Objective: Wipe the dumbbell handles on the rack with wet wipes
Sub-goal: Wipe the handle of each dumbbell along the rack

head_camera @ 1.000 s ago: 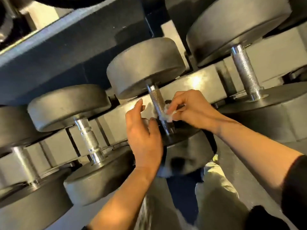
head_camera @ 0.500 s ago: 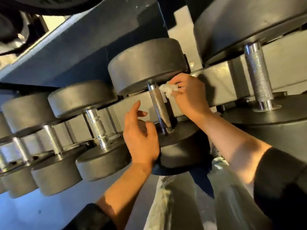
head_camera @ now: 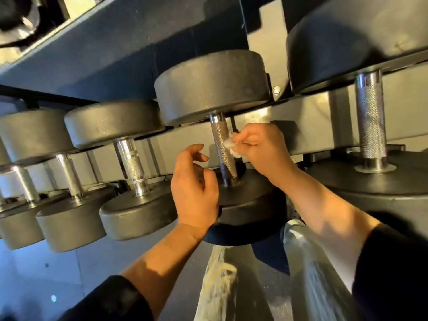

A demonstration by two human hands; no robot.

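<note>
The left hand (head_camera: 194, 188) rests loosely open on the near black round dumbbell head (head_camera: 250, 200). Just right of it, the knurled steel handle (head_camera: 223, 147) runs nearly upright. The right hand (head_camera: 261, 151), nearer, pinches a crumpled white wet wipe (head_camera: 229, 144) against the handle's right side.

**gymrat_88:** ok quick count, how many dumbbells on that shelf?

**wipedown:** six in view. Left to right: one (head_camera: 14, 191) at the far left edge, then (head_camera: 69, 177), (head_camera: 132, 167), the middle one (head_camera: 222, 149), a big one (head_camera: 370, 121) on the right, plus one (head_camera: 16, 22) up top left.

**gymrat_88:** hands? wipes?

**wipedown:** two hands, left (head_camera: 194, 193) and right (head_camera: 264, 149). One white wipe (head_camera: 230, 144).
</note>
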